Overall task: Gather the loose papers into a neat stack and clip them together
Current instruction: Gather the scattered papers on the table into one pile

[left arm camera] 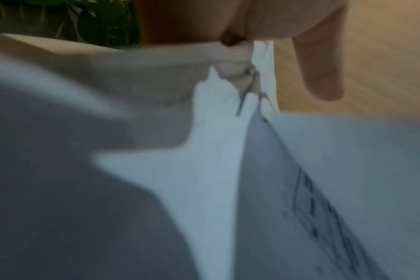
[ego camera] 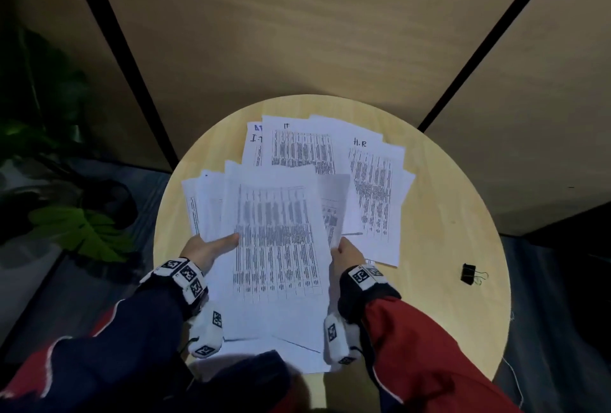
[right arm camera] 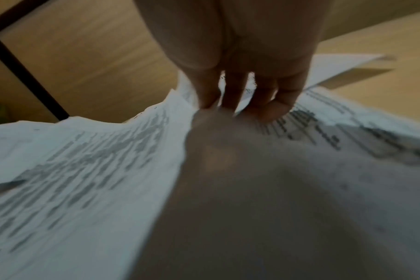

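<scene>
Gripping a fanned bundle of printed papers [ego camera: 277, 247] by its side edges, the left hand [ego camera: 206, 249] and right hand [ego camera: 347, 252] lift thin, floppy sheets, likely to slide, above a round table [ego camera: 439, 221] where more pages and the binder clip [ego camera: 468, 273] lie.

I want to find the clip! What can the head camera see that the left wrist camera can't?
Only the head view shows the black binder clip lying alone on the round table, the sheets marked IT and H.R, and the right hand.

Only the left wrist view shows the layered edges of the papers under the left hand's fingers.

Both show the left hand holding papers, the table and the green plant.
</scene>
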Tool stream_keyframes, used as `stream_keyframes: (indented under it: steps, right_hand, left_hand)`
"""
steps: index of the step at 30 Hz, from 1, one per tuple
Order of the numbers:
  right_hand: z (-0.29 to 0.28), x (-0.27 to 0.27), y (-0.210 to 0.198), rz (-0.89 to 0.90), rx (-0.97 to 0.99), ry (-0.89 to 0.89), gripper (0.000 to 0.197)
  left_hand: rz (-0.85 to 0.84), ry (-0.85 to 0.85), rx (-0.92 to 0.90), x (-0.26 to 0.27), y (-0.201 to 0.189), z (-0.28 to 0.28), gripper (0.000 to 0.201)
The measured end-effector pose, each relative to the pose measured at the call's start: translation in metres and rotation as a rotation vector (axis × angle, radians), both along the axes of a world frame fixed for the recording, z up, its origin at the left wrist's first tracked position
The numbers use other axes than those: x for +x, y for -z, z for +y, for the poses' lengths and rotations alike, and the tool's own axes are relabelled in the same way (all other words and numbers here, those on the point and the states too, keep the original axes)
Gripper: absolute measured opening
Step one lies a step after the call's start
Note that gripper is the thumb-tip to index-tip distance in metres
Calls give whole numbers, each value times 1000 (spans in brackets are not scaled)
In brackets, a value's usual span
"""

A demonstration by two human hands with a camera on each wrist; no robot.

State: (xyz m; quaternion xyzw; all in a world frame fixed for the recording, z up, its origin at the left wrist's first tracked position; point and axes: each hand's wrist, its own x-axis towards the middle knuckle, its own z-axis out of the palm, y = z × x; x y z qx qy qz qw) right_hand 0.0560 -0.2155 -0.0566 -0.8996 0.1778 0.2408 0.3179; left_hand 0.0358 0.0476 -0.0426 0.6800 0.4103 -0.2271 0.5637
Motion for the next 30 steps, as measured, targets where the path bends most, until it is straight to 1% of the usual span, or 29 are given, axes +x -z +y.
stream_keyframes:
  steps: [3,5,6,7,9,10,11,13,15,18,19,21,22,23,25,26,27,28,30]
  right_hand:
    - [3,10,3,39,-40,-215,15]
    - [6,17,-4,29,-35,-273,21]
    - [5,23,-9,-18,-25,-231,23]
    - [1,29,-15,-90,-23,-130,22]
    - [-11,46,-22,-199,-78,140,17]
    - [-18,54,-22,-169,-105,255,26]
    - [-23,59,-22,-92,-109,314,35]
    - [-25,65,-20,63,-106,303,47]
    - [-16,68,-16,122,-79,261,50]
    - [1,62,-13,114,12,210,40]
    - [1,59,-8,96,20,226,37]
    - [-7,49,-1,47,38,328,37]
    - [-15,44,0,31,5,377,39]
    - [-23,40,-1,47,-94,394,38]
    - [-43,30,-4,109,-358,409,33]
    - [-51,27,-7,136,-433,418,34]
    - [-58,24,-10,158,-452,420,37]
    - [-63,24,-10,171,-429,408,41]
    - [-70,27,-13,170,-277,372,51]
  left_hand:
    - [-1,92,120,4,10,3,99]
    - [-16,120,156,6,15,9,83]
    - [-27,123,163,8,21,16,75]
    - [-37,118,160,8,25,21,70]
    - [-39,102,163,8,23,28,62]
    - [-45,92,167,6,22,30,56]
    - [-43,92,184,5,22,32,51]
    - [-30,82,220,4,23,34,54]
    - [-37,70,234,3,25,34,57]
    - [-57,57,262,3,25,31,50]
    - [-77,62,268,4,24,29,47]
    - [-119,52,293,6,18,23,39]
    - [-140,37,302,7,16,22,36]
    - [-151,20,307,8,17,21,33]
    - [-150,23,310,11,13,17,26]
    - [-145,31,312,13,13,16,23]
    - [-134,34,311,14,15,15,21]
    - [-123,38,312,15,16,14,20]
    - [-113,39,311,16,19,13,17]
